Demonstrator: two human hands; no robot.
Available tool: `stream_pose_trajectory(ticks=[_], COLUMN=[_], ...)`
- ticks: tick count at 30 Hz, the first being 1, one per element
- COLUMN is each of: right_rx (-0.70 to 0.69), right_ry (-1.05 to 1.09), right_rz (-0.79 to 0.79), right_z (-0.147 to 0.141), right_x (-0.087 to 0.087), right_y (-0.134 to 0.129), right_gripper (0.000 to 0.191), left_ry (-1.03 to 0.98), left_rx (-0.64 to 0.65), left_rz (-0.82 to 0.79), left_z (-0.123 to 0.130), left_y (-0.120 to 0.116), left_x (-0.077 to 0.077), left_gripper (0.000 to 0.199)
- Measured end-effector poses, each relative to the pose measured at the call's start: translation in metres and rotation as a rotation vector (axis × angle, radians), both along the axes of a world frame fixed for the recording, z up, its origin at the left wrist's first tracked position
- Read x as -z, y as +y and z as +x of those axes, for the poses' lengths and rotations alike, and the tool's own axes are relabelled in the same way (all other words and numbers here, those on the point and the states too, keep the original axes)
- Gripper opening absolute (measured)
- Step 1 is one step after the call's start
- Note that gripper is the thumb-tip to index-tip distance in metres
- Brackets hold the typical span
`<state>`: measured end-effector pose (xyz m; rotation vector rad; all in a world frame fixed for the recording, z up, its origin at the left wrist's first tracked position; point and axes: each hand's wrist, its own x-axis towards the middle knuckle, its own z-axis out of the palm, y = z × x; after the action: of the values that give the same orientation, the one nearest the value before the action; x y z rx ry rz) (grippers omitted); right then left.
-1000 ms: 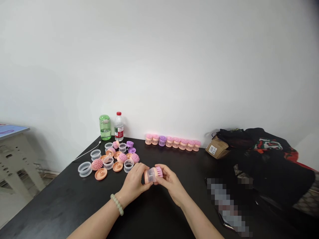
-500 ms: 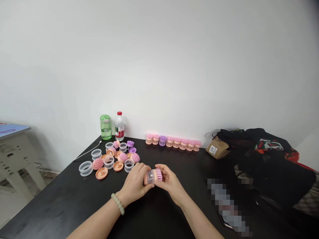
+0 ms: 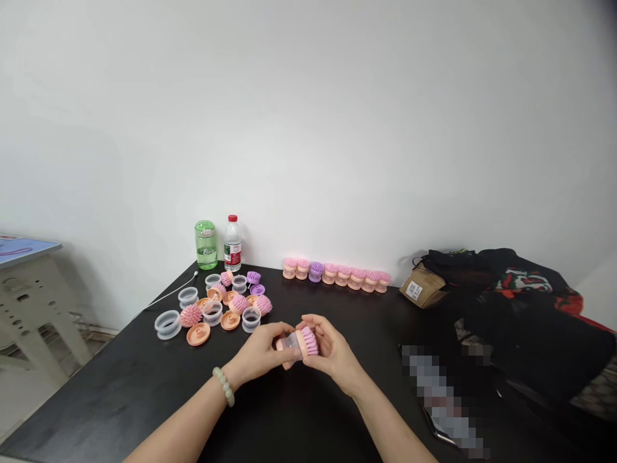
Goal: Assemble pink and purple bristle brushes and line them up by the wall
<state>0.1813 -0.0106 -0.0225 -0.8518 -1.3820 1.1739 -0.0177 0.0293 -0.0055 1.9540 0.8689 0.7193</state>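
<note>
Between my hands, above the black table, is a small round brush with pink bristles, a peach collar and a clear middle section. My left hand, with a green bead bracelet at the wrist, is closed around the clear section and peach end. My right hand grips the bristle end, fingers curled round it. The brush lies on its side, bristles pointing right. Left of my hands are loose parts: clear rings, peach discs, pink bristle heads and a purple bristle head.
A row of assembled brushes, one of them purple, stands along the wall. A green bottle and a red-capped water bottle stand back left. A brown paper package, dark fabric and a blurred-out flat object lie at right.
The brush has tilted, its bristle end turning a little toward me. My left fingers have shifted along its clear section, while my right hand stays at the bristles.
</note>
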Motion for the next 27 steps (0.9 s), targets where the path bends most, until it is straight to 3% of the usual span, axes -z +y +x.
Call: stream_pose_trajectory(ticks=[4,8,12,15,18,22,27], right_rx=[0.001,0.214,0.459,0.528,0.551,0.552,0.477], right_ry=[0.023,-0.005,-0.149,-0.242,-0.296,-0.335,-0.512], right_rz=[0.038,-0.002,-0.066,-0.065,-0.018,0.077,0.367], right_z=[0.001,0.004,0.015,0.020,0.018,0.013,0.005], right_x=[-0.002,0.004,0.023,0.038,0.047,0.042,0.018], right_y=[-0.001,0.006,0.021,0.031,0.035,0.029,0.011], right_gripper=[0.065,0.056,0.041,0.037,0.044,0.054,0.034], left_ry=[-0.193,-0.380,-0.562,-0.634,-0.674,-0.587,-0.504], left_rx=[0.080,0.085,0.053,0.018,-0.035,-0.073,-0.044], left_rz=[-0.407,-0.579,-0.593,-0.596,-0.604,-0.579,-0.432], left_z=[-0.003,-0.005,-0.007,-0.007,-0.006,-0.006,-0.004], left_y=[0.000,0.002,0.008,0.010,0.010,0.009,0.010], left_x=[-0.003,-0.004,-0.003,-0.002,-0.002,-0.002,0.006], left_gripper=[0.047,0.050,0.046,0.044,0.052,0.054,0.051])
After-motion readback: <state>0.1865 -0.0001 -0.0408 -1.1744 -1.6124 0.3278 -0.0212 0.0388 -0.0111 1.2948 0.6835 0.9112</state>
